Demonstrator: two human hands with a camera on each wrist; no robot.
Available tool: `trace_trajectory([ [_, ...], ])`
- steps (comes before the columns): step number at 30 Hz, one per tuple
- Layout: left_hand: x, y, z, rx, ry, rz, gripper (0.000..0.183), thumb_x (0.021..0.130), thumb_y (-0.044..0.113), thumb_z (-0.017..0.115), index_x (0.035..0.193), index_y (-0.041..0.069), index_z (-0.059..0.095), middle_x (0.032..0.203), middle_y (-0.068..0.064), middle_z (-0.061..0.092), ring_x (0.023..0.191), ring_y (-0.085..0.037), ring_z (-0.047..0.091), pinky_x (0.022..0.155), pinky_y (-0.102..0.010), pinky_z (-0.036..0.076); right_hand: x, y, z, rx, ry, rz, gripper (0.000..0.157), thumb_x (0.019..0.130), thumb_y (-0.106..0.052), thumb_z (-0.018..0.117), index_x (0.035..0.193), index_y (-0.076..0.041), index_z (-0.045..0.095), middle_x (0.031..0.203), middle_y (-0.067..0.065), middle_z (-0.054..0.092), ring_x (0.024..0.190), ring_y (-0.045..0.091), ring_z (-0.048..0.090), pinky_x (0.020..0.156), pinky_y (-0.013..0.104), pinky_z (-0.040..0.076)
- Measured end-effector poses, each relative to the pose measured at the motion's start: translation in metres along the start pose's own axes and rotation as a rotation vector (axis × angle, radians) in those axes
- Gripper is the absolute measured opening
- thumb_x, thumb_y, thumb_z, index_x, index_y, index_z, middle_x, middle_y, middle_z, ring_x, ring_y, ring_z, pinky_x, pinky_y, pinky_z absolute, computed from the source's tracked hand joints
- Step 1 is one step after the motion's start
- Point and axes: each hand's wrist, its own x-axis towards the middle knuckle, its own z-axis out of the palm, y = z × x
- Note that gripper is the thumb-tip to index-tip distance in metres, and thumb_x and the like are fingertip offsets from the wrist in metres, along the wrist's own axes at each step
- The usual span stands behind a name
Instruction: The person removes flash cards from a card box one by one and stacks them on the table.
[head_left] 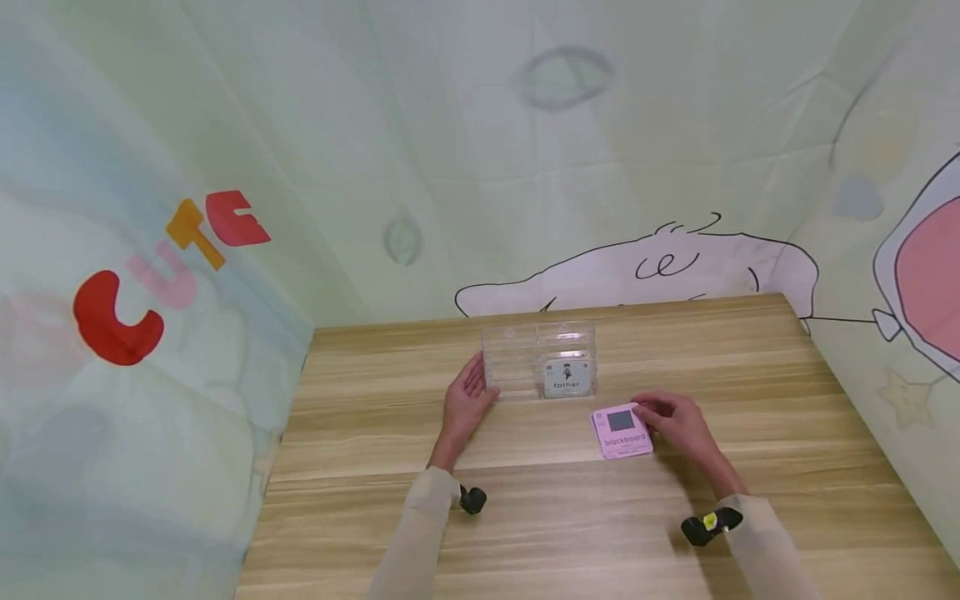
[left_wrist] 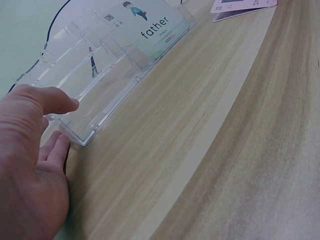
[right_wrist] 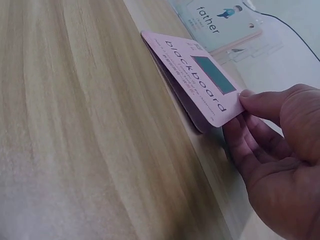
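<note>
A clear plastic card rack (head_left: 512,360) with stepped rows stands near the back of the table. White "father" cards (head_left: 567,379) sit in its lower right section. My left hand (head_left: 465,404) holds the rack at its left end, thumb (left_wrist: 62,101) over the front and fingers along the side. In my right hand (head_left: 678,423) are pink "blackboard" cards (head_left: 622,432), pinched at one edge with the thumb on top and fingers underneath. The right wrist view shows a dark card underside (right_wrist: 185,105) fanned slightly below the top card, tilted close over the table.
The wood-patterned table (head_left: 360,533) meets a printed cloth backdrop (head_left: 420,167) at the back and on both sides. Bare wood lies in front of the rack and between my arms.
</note>
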Motion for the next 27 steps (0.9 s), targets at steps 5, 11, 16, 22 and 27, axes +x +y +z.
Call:
trace_trajectory([
  [5, -0.001, 0.007, 0.0, -0.019, -0.005, -0.009, 0.073, 0.089, -0.014, 0.069, 0.156, -0.005, 0.039, 0.159, -0.024, 0.041, 0.148, -0.035, 0.039, 0.119, -0.033, 0.038, 0.003, -0.001, 0.002, -0.055, 0.007, -0.016, 0.022, 0.099, -0.009, 0.071, 0.119, -0.001, 0.075, 0.101, 0.012, 0.073, 0.087, 0.024, 0.062, 0.067, 0.022, 0.055],
  [11, -0.007, 0.021, 0.002, -0.024, -0.004, -0.004, 0.072, 0.089, -0.014, 0.069, 0.155, -0.006, 0.04, 0.158, -0.026, 0.042, 0.147, -0.036, 0.04, 0.119, -0.033, 0.039, 0.004, -0.005, 0.004, -0.114, 0.01, -0.041, 0.019, 0.098, -0.006, 0.071, 0.115, 0.001, 0.075, 0.1, 0.011, 0.074, 0.089, 0.023, 0.064, 0.07, 0.025, 0.055],
  [16, -0.001, 0.003, 0.001, -0.009, 0.013, 0.0, 0.073, 0.09, -0.012, 0.07, 0.157, -0.001, 0.04, 0.159, -0.021, 0.043, 0.147, -0.032, 0.041, 0.119, -0.032, 0.038, 0.005, -0.009, 0.006, -0.149, 0.019, -0.031, 0.018, 0.098, -0.008, 0.072, 0.113, 0.002, 0.074, 0.098, 0.011, 0.073, 0.088, 0.023, 0.065, 0.072, 0.028, 0.055],
  [22, -0.002, 0.003, 0.001, -0.01, 0.01, -0.003, 0.073, 0.091, -0.011, 0.07, 0.157, 0.0, 0.041, 0.159, -0.019, 0.043, 0.147, -0.03, 0.041, 0.119, -0.03, 0.038, 0.004, -0.014, 0.007, -0.192, 0.021, -0.027, 0.018, 0.098, -0.01, 0.071, 0.112, 0.002, 0.074, 0.1, 0.014, 0.073, 0.088, 0.025, 0.065, 0.074, 0.033, 0.055],
  [27, -0.001, 0.002, 0.0, -0.012, 0.006, -0.004, 0.073, 0.091, -0.011, 0.07, 0.157, 0.0, 0.04, 0.16, -0.019, 0.043, 0.148, -0.03, 0.041, 0.119, -0.029, 0.038, 0.003, -0.016, 0.007, -0.196, 0.007, -0.011, 0.019, 0.098, -0.011, 0.071, 0.112, 0.002, 0.073, 0.101, 0.014, 0.073, 0.088, 0.025, 0.064, 0.074, 0.031, 0.055],
])
